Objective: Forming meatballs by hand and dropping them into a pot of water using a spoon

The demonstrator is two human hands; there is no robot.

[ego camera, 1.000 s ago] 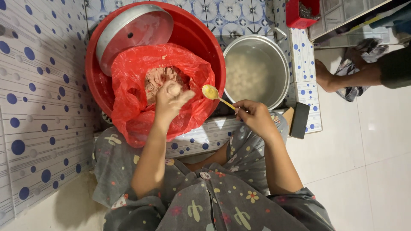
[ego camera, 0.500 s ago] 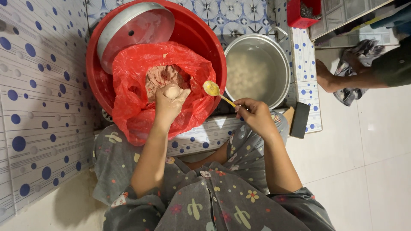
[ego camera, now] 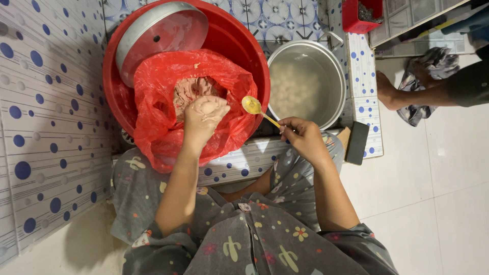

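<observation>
Head view. The left hand (ego camera: 204,114) is closed around a lump of pink paste (ego camera: 208,106), squeezed up through the fist above the red bag (ego camera: 163,102) in the red basin (ego camera: 244,46). The right hand (ego camera: 303,137) pinches a gold spoon (ego camera: 253,106). Since a second ago the spoon bowl has stayed just beside the lump, not yet scooping; the pot (ego camera: 305,84) of pale balls stands alongside.
</observation>
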